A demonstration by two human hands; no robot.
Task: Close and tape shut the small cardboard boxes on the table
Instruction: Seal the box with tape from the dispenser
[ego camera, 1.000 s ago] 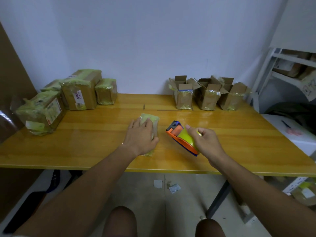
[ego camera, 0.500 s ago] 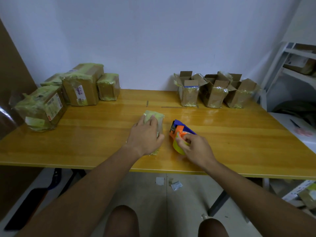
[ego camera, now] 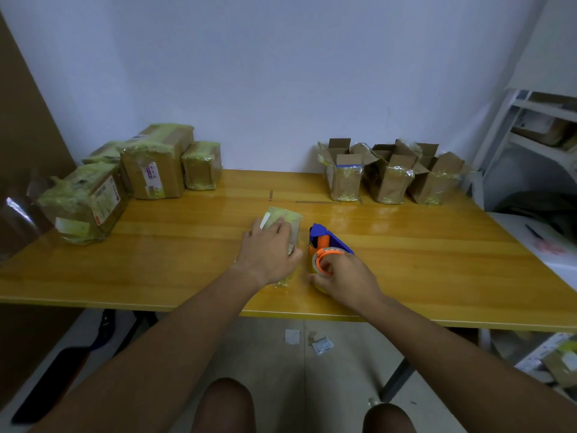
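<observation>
A small taped box (ego camera: 285, 218), wrapped in yellowish clear tape with a white label at its far left corner, lies flat near the middle of the desk (ego camera: 437, 260), toward the front edge, partly covered by the left hand (ego camera: 270, 256) resting on top. Just beside it on the right sits a tape dispenser (ego camera: 327, 245), blue body with an orange hub, held by the right hand (ego camera: 343, 281). Along the back edge, right of centre, three open boxes (ego camera: 390, 176) stand upright in a row, flaps raised, sides tape-wrapped. At the back left corner a cluster of sealed boxes (ego camera: 150, 170) sits, all taped over.
</observation>
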